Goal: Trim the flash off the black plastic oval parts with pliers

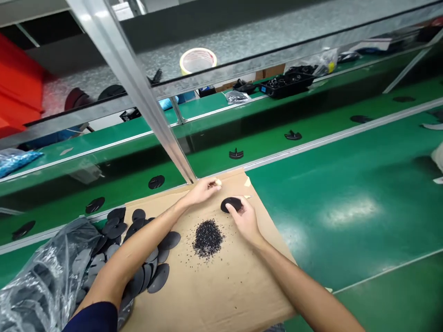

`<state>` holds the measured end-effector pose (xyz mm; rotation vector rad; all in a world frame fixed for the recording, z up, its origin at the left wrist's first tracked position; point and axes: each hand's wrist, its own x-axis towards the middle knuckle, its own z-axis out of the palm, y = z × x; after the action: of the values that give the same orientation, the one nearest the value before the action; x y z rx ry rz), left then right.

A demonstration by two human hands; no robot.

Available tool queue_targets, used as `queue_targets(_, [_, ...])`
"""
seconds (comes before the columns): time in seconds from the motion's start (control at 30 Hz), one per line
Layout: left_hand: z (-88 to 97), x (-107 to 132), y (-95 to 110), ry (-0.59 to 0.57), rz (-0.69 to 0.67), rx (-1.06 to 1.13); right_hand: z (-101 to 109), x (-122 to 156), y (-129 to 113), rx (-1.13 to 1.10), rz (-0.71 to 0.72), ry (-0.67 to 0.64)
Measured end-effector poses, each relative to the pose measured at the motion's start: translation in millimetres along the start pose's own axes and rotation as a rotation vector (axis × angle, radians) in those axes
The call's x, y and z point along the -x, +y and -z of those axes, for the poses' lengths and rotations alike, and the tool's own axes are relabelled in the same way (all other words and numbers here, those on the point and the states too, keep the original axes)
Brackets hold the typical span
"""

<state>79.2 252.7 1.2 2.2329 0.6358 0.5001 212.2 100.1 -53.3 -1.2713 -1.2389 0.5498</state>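
Note:
My right hand (245, 218) grips a black plastic disc (230, 203) at the far part of a cardboard sheet (221, 286); a thin blade tip sticks out beside its fingers. My left hand (203, 190) is closed in a pinch near the cardboard's far edge, a small pale bit between the fingertips. A heap of black shavings (207, 238) lies just in front of both hands. More black discs (152, 258) are piled to the left under my left forearm.
A clear plastic bag (41, 276) of discs sits at the left. Single black discs (236, 154) ride on the green conveyor belt (346, 184) beyond. A slanted metal post (138, 87) rises ahead. A tape roll (198, 60) lies on the shelf above.

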Motion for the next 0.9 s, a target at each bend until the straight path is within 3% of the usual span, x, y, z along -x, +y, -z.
queue_targets(0.1, [0.3,-49.5,-13.0,0.015,0.053,-0.129,-0.8,4.8,-0.4,0.112,0.084,-0.005])
queue_targets(0.23, [-15.3,-110.8,-20.4,0.016,0.098,-0.28,-4.5,11.2,-3.0,0.248,0.243,-0.109])
queue_targets(0.43, [-40.0,-172.2,-19.9,0.047,0.204,-0.417,-2.5,15.3,-2.2,0.469,0.402,-0.145])
queue_targets(0.67, [-50.0,-199.0,-21.1,0.154,0.379,-0.413,-5.1,20.4,4.9,0.666,0.495,-0.13])
queue_targets(0.9, [-40.3,-183.8,-6.2,0.218,0.379,-0.081,-3.1,16.8,2.7,0.632,0.539,-0.089])
